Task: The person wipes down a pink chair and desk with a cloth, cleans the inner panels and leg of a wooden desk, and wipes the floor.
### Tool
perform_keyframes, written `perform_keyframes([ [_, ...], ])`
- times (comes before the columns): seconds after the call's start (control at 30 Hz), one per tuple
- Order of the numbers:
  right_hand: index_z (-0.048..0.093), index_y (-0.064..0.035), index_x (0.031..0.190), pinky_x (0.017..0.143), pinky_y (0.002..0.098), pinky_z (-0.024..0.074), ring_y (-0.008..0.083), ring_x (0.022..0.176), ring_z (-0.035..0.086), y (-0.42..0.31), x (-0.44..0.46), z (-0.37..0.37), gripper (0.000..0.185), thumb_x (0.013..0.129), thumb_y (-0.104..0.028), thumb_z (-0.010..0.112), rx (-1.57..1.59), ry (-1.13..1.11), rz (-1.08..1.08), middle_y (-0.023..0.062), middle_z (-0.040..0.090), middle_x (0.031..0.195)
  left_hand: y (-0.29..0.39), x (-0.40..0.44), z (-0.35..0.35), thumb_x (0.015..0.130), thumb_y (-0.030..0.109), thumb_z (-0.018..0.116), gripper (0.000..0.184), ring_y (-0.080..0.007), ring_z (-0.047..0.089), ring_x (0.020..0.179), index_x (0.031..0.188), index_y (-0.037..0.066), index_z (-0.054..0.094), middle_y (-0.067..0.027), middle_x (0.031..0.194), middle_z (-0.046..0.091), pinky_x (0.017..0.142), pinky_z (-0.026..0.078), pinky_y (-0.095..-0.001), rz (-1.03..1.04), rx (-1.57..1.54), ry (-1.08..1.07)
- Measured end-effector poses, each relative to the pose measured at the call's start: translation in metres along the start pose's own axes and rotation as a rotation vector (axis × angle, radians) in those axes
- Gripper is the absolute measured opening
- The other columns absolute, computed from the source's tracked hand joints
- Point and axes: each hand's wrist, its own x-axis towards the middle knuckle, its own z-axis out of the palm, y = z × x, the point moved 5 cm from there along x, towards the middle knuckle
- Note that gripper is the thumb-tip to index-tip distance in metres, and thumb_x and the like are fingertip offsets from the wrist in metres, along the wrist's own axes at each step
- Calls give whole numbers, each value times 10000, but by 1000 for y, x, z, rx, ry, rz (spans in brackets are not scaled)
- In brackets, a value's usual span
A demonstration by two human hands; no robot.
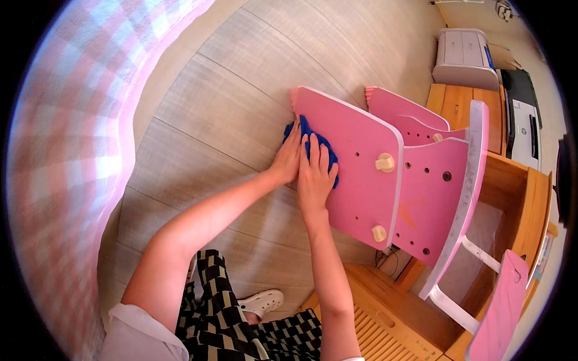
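A blue cloth point(325, 148) lies bunched against the lower edge of a pink chair's side panel point(361, 186). My right hand point(314, 177) rests on the cloth with its fingers spread, pressing it to the panel. Beside it, my left hand point(288, 157) touches the cloth's left part at the panel's edge; its fingertips are partly hidden by the fabric. Cream knobs point(385, 162) and small dark holes dot the pink panel. The chair has a curved pink and white edge point(472, 174) and a pink backrest piece point(503, 307) on white bars.
Pale wood-look floor point(223, 90) lies around the chair. A checked curtain or cover point(78, 150) hangs at left. Wooden furniture point(506, 198), a printer point(524, 129) and a grey box point(463, 57) stand at right. A slatted wooden piece point(385, 325) is below.
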Motion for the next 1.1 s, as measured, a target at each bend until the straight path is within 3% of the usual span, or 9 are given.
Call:
perform_keyframes([
  [0.27, 501, -129, 1356, 922, 439, 370, 218, 1227, 462, -3, 23, -2, 478, 879, -135, 483, 149, -2, -5, 33, 453, 1412, -5, 24, -13, 1001, 213, 326, 602, -345, 123, 1449, 1483, -59, 90, -239, 1559, 94, 1177, 160, -388, -11, 3, -8],
  [0.47, 511, -112, 1344, 938, 443, 371, 226, 1228, 458, -6, 33, 0, 472, 872, -125, 491, 155, 23, -7, 40, 465, 1395, 2, 34, -23, 993, 228, 353, 627, -348, 111, 1450, 1481, -64, 88, -249, 1554, 103, 1177, 159, -388, -61, -183, -21],
  [0.53, 513, -108, 1340, 938, 443, 371, 226, 1229, 456, -6, 33, 1, 472, 869, -123, 496, 157, 15, -10, 42, 470, 1387, 6, 33, -23, 999, 239, 336, 621, -354, 106, 1449, 1483, -59, 87, -247, 1554, 107, 1176, 159, -389, 34, -19, -39],
  [0.63, 517, -104, 1335, 935, 443, 374, 225, 1229, 454, -5, 33, 2, 475, 861, -121, 505, 158, 4, -8, 42, 479, 1372, 2, 34, -24, 1006, 253, 312, 611, -355, 115, 1447, 1485, -52, 86, -246, 1554, 107, 1174, 167, -384, -48, -113, -84],
  [0.97, 524, -105, 1328, 907, 447, 388, 216, 1225, 454, -4, 25, 2, 473, 856, -134, 508, 141, -30, -21, 32, 485, 1365, -9, 24, -18, 1016, 243, 246, 575, -366, 168, 1429, 1485, -50, 88, -241, 1549, 130, 1167, 193, -381, 43, 63, -38],
  [1.1, 522, -107, 1330, 911, 448, 389, 215, 1225, 453, -2, 17, -2, 471, 860, -137, 504, 126, -48, -15, 27, 480, 1369, -7, 15, -17, 1015, 239, 253, 577, -358, 176, 1429, 1481, -59, 94, -241, 1546, 143, 1165, 198, -381, -61, 19, -111],
])
